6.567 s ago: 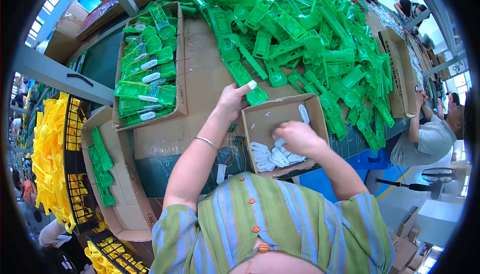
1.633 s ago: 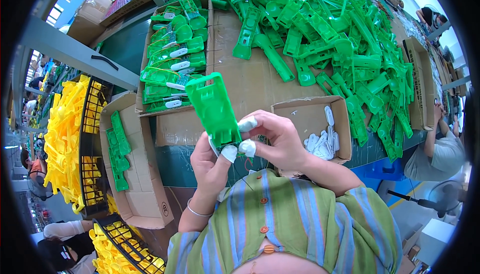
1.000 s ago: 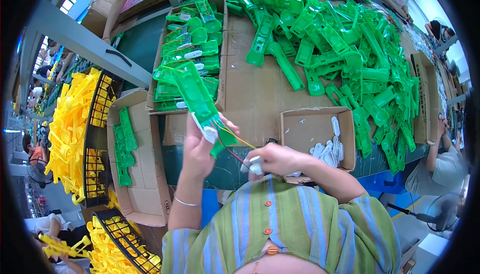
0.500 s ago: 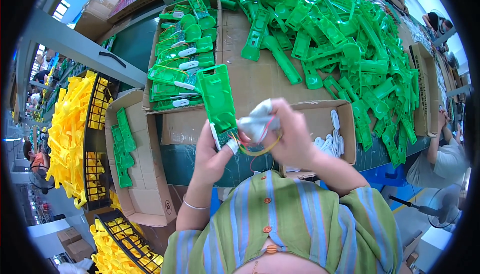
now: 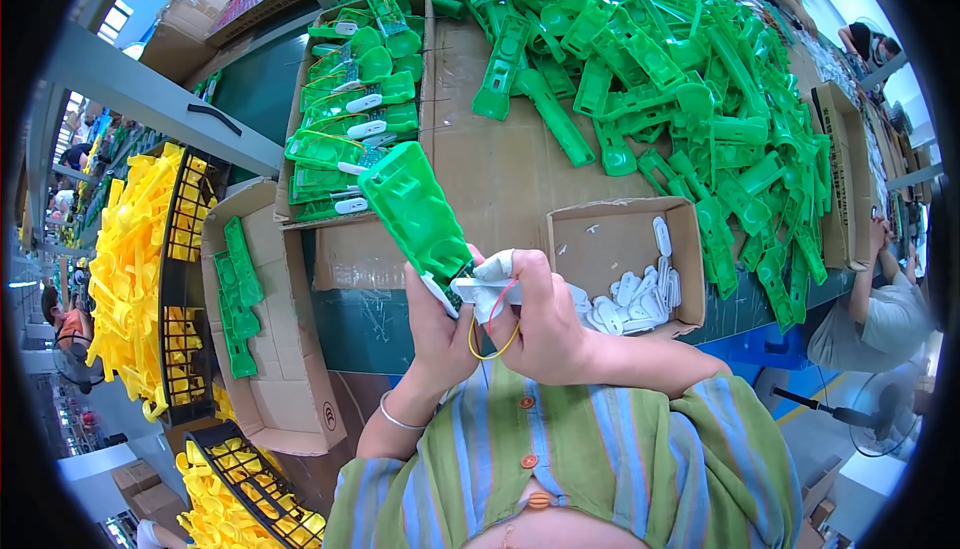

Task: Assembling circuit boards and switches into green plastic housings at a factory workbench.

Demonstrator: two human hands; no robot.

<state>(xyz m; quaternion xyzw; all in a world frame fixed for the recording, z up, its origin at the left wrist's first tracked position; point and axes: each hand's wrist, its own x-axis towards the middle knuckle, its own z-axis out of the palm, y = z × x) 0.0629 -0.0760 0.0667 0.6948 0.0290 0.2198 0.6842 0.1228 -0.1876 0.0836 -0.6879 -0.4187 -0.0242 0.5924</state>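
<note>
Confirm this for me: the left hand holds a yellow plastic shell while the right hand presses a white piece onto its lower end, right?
Not quite: the head view shows the plastic shell is green, not yellow. The left hand holds it while the right hand presses the white piece onto its lower end.

The green housing (image 5: 415, 211) held near the middle is glossy, see-through plastic with moulded ribs; the small white piece (image 5: 487, 282) pressed to its near end is smooth, matt plastic, with thin red and yellow wires (image 5: 490, 339) looping below. The open box (image 5: 608, 239) to the right is plain brown cardboard, rough and matt, as is the sheet (image 5: 490, 159) under the far heap of shiny green parts (image 5: 690, 79).
</note>
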